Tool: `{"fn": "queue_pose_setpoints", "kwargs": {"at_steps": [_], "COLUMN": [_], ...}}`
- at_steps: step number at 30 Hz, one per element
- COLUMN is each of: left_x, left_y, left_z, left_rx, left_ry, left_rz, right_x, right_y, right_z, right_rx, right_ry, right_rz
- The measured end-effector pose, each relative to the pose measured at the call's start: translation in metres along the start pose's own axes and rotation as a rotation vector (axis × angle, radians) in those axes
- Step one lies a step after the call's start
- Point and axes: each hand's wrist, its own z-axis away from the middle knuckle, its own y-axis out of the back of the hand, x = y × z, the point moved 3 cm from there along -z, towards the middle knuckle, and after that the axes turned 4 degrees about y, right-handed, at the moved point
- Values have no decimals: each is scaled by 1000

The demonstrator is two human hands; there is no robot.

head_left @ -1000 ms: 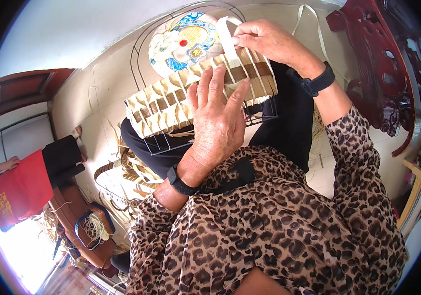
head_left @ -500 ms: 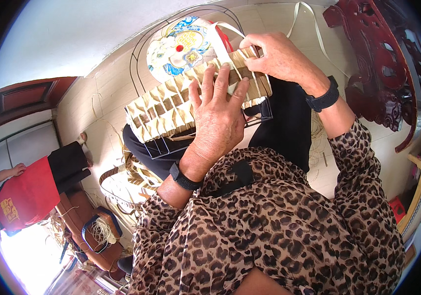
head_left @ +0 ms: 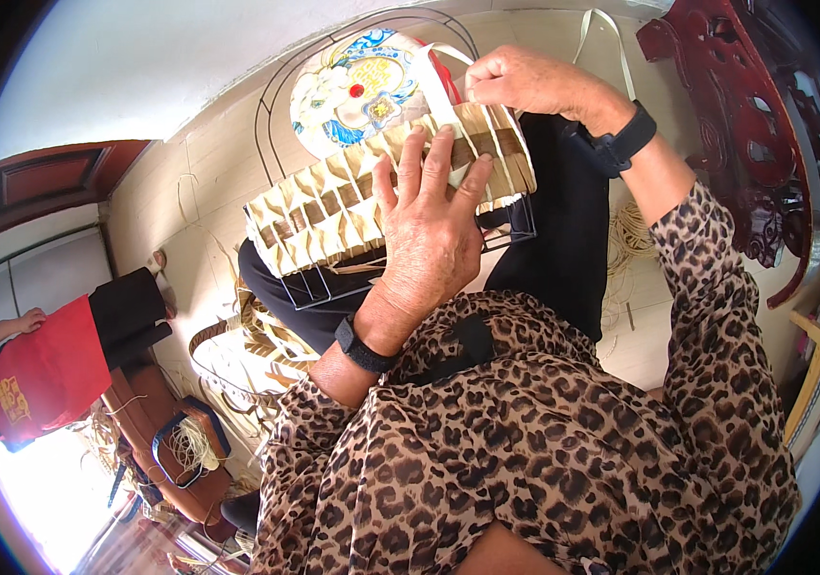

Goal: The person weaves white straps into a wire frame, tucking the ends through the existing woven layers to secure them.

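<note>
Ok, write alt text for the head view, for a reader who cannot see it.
A person in a leopard-print top weaves pale straw strips onto a black wire frame in their lap: the left hand presses flat on the woven panel while the right hand pinches a pale strip at its top edge. Another person in red sits at far left.

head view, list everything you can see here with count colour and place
woven straw piece: one, tan and brown, on a wire frame over the lap
wire frame: one, black, under the weaving
pale strip: one, cream, at the right hand
round painted fan: one, white and blue, behind the weaving
carved wooden furniture: one, dark red, right
other person: one, red top, far left
left hand: flat on the weaving
right hand: fingers pinching the strip
</note>
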Motion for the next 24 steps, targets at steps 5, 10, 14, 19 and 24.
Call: {"fn": "queue_pose_setpoints", "kwargs": {"at_steps": [5, 10, 14, 19, 24], "left_x": [1, 1, 0, 2, -7], "left_y": [-1, 3, 1, 2, 10], "left_z": [0, -1, -2, -1, -1], "left_rx": [-10, 5, 7, -26, 60], "left_ry": [10, 24, 8, -5, -4], "left_rz": [4, -7, 19, -6, 165], "right_x": [9, 5, 5, 5, -9], "right_y": [-1, 6, 8, 5, 15], "right_z": [6, 7, 5, 5, 8], "right_rx": [-60, -67, -111, -126, 93], "right_ry": [-104, -78, -87, -71, 105], "right_rz": [-308, -279, -248, -249, 23]}}
